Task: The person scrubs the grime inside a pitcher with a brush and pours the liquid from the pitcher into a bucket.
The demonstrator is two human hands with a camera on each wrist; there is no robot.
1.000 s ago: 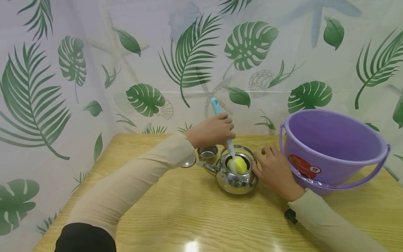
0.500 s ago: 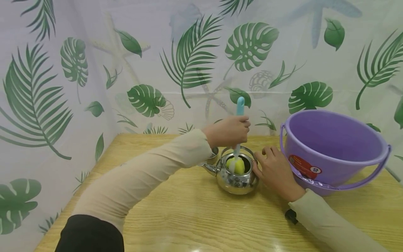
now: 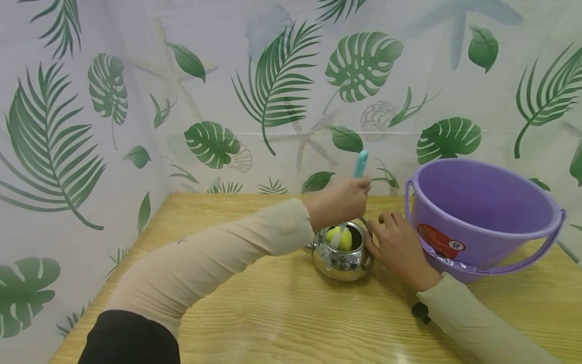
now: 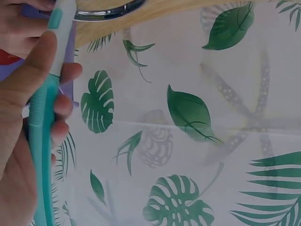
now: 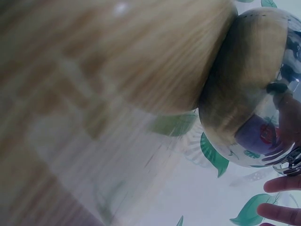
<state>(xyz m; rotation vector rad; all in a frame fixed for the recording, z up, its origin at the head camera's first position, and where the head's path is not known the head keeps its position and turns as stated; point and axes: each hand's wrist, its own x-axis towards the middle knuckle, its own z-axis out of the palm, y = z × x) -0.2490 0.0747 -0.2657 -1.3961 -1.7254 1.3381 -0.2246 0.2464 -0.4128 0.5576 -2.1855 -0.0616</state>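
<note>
No text legible in any view. Purple bucket point(image 3: 488, 245) has a red label point(image 3: 438, 241) on its side; lettering too small and blurred to read. White round badge point(image 3: 455, 245) at the label's right end, dark mark inside illegible. Steel teapot point(image 3: 343, 268) reflects a red patch in the right wrist view, unreadable; dark marks on its front, can't tell print from reflection.
</note>
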